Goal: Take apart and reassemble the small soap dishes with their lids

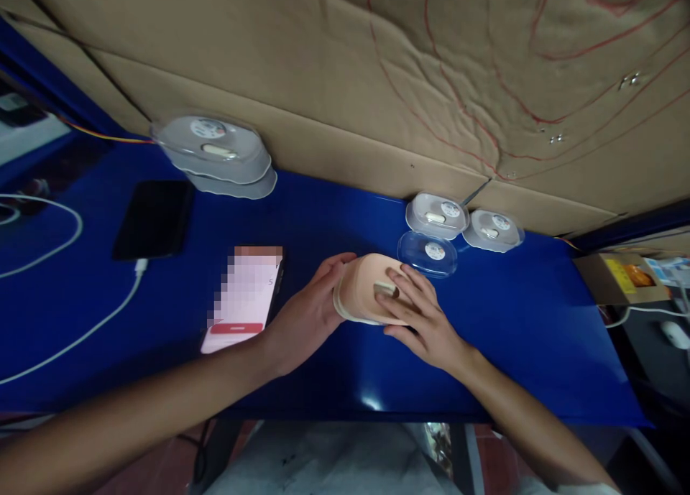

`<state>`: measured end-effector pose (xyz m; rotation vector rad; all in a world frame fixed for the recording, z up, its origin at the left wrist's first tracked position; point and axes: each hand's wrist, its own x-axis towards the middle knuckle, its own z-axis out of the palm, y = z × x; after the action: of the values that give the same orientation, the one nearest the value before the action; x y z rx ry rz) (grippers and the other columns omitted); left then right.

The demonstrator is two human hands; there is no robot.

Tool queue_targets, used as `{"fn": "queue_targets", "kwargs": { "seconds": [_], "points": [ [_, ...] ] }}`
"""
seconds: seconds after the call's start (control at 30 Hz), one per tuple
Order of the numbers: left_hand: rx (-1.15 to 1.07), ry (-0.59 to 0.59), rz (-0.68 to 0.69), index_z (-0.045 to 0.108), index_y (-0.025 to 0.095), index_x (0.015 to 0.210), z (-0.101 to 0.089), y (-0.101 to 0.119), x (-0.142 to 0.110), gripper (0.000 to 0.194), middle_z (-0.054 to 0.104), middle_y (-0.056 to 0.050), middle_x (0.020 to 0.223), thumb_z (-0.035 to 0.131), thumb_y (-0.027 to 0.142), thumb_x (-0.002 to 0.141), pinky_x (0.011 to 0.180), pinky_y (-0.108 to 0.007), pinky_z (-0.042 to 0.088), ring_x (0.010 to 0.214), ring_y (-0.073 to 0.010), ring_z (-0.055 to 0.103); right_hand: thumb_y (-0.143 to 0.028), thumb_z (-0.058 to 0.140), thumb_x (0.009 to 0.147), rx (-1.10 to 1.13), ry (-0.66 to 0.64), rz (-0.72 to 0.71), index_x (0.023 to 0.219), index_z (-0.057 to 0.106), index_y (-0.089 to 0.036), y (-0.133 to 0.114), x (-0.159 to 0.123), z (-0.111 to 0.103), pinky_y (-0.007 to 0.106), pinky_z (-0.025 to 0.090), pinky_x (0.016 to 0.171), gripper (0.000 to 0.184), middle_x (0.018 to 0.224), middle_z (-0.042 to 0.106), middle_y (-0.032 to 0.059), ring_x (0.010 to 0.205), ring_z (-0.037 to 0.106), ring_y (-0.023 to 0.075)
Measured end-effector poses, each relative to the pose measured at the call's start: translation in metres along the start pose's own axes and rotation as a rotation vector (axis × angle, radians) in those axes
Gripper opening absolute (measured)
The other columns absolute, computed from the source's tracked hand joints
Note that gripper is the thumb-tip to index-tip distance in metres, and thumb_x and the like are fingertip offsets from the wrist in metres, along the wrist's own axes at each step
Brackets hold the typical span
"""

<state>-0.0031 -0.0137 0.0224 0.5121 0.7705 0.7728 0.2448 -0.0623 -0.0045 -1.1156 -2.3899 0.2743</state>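
A peach-coloured oval plastic container [364,283] is held just above the blue table, tilted so its hollow faces me. My left hand [326,290] is closed around its left side, fingers behind the rim. Over the right part of it reaches my right hand [423,312], with fingertips at a small pale oblong piece [386,289] inside. The thumb stays near the lower rim. Just behind lies a clear oval lid [417,254] with a round white sticker. Two lidded containers [436,216] [493,230] stand beyond it, each showing a pale oblong piece through its lid.
A lit phone [242,297] lies left of my hands on the blue table [323,215]. Farther left are a dark phone or tablet [154,218] and a white cable [121,322]. Stacked grey lidded containers [215,154] stand against the cardboard wall [302,93]. At right sits a cardboard box [598,279].
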Motion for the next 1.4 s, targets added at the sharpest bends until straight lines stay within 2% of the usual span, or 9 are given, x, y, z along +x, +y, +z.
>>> {"fn": "queue_targets", "kwargs": {
  "seconds": [0.13,0.23,0.33,0.43,0.57,0.8,1.13,1.3,1.4],
  "points": [
    [-0.019,-0.047,-0.021,0.054,0.03,0.14,0.002,0.001,-0.004,0.057,0.071,-0.004,0.124,0.08,0.034,0.089,0.09,-0.03,0.055,0.104,-0.0192,0.069,-0.039,0.063,0.103,-0.121,-0.061,-0.062,0.165,0.031,-0.039,-0.002,0.0,-0.001,0.063,0.025,0.129,0.069,0.173,0.032,0.0047,0.162,0.022,0.034],
    [-0.037,-0.018,-0.029,0.058,0.027,0.14,0.002,0.0,-0.004,0.054,0.072,-0.005,0.126,0.08,0.032,0.09,0.089,-0.028,0.055,0.108,-0.0203,0.069,-0.06,0.05,0.104,-0.109,-0.048,-0.06,0.166,0.029,-0.038,0.007,-0.002,-0.007,0.062,0.024,0.129,0.069,0.173,0.031,0.0054,0.161,0.024,0.0365],
    [-0.032,0.011,-0.006,0.065,0.022,0.135,0.001,0.001,0.0,0.044,0.073,-0.008,0.129,0.075,0.035,0.094,0.093,-0.029,0.055,0.118,-0.0242,0.068,-0.061,0.034,0.108,-0.128,0.056,0.124,0.167,0.026,-0.034,0.032,-0.005,-0.019,0.062,0.025,0.127,0.066,0.172,0.033,0.0069,0.16,0.028,0.0359],
    [-0.045,-0.009,0.009,0.071,0.017,0.127,-0.001,0.002,0.004,0.035,0.075,-0.009,0.128,0.071,0.036,0.098,0.102,-0.031,0.052,0.125,-0.0255,0.065,-0.053,0.045,0.108,-0.265,0.041,0.326,0.166,0.029,-0.031,0.063,-0.009,-0.029,0.065,0.026,0.125,0.064,0.169,0.039,0.0095,0.158,0.032,0.0362],
    [-0.129,0.021,-0.071,0.075,0.02,0.114,-0.003,0.002,0.008,0.025,0.078,-0.005,0.122,0.064,0.039,0.102,0.101,-0.033,0.054,0.124,-0.0246,0.066,-0.052,0.055,0.105,-0.294,-0.011,0.386,0.161,0.042,-0.028,0.081,-0.012,-0.031,0.062,0.035,0.123,0.063,0.166,0.044,0.0105,0.155,0.036,0.0372],
    [-0.103,0.001,-0.068,0.07,0.025,0.121,-0.005,0.0,0.006,0.031,0.071,-0.005,0.135,0.07,0.041,0.094,0.096,-0.039,0.058,0.132,-0.0304,0.062,-0.036,0.044,0.111,0.046,0.25,0.332,0.162,0.039,-0.035,0.034,-0.005,-0.021,0.053,0.043,0.122,0.052,0.159,0.054,0.0048,0.146,0.051,0.0272],
    [-0.093,-0.058,-0.026,0.065,0.029,0.131,-0.001,-0.007,0.005,0.036,0.069,-0.004,0.139,0.068,0.043,0.098,0.102,-0.037,0.055,0.131,-0.0266,0.063,-0.037,0.069,0.1,-0.124,0.076,0.034,0.167,0.026,-0.032,0.006,0.002,-0.003,0.058,0.049,0.114,0.08,0.156,0.052,0.0136,0.141,0.049,0.0355],
    [-0.028,-0.263,-0.042,0.067,0.026,0.138,-0.001,-0.006,0.005,0.043,0.066,-0.007,0.148,0.052,0.051,0.106,0.109,-0.04,0.05,0.139,-0.0301,0.058,-0.037,0.07,0.099,-0.209,0.058,-0.008,0.168,0.023,-0.033,0.005,0.003,-0.007,0.06,0.048,0.114,0.084,0.156,0.05,0.015,0.142,0.046,0.0373],
    [-0.027,-0.269,-0.038,0.065,0.025,0.141,0.001,-0.005,0.005,0.047,0.063,-0.009,0.151,0.053,0.052,0.106,0.11,-0.042,0.048,0.14,-0.0319,0.057,-0.036,0.068,0.1,-0.196,0.053,0.009,0.168,0.021,-0.035,0.002,0.003,-0.006,0.062,0.047,0.114,0.083,0.157,0.049,0.0141,0.143,0.045,0.0372]
  ]
}}
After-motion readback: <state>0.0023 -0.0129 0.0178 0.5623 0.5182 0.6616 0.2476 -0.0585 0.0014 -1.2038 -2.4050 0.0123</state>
